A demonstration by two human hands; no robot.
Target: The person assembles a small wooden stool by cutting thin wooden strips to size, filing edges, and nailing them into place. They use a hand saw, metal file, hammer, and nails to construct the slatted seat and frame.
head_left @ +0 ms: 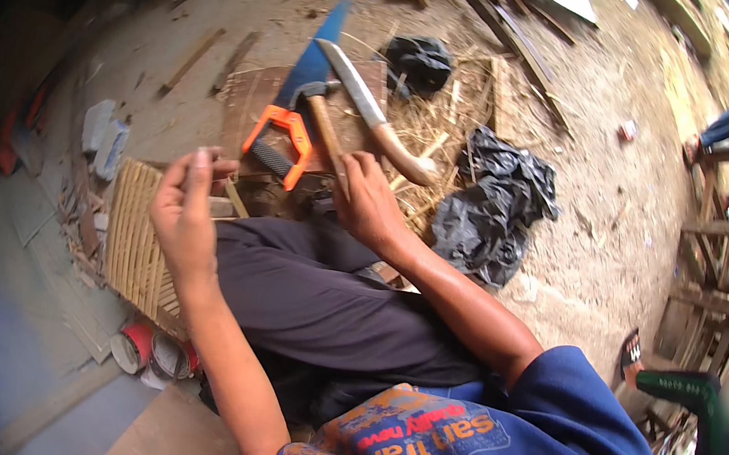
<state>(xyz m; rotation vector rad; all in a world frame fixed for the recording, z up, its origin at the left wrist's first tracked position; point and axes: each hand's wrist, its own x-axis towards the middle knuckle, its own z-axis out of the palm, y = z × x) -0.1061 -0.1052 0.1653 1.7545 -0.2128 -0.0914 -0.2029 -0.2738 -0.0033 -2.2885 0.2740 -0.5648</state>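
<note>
My right hand (372, 205) is closed around the lower end of the wooden handle of a hammer (325, 128). The hammer's metal head lies against a handsaw (310, 64) with a blue blade and an orange and black handle. Just right of it is a machete (359, 93) with a curved wooden grip. My left hand (187, 209) is raised over a slatted bamboo piece (135, 239), its fingers apart and nothing visible in them. A short bamboo strip (237, 197) shows beside its fingertips.
The tools lie on a brown board (246, 111). Black plastic bags (501, 204) and bamboo shavings (464, 102) lie to its right. Red cans (132, 346) stand at the lower left, near grey blocks (105, 138). Wooden benches (719, 228) and other people are at the far right.
</note>
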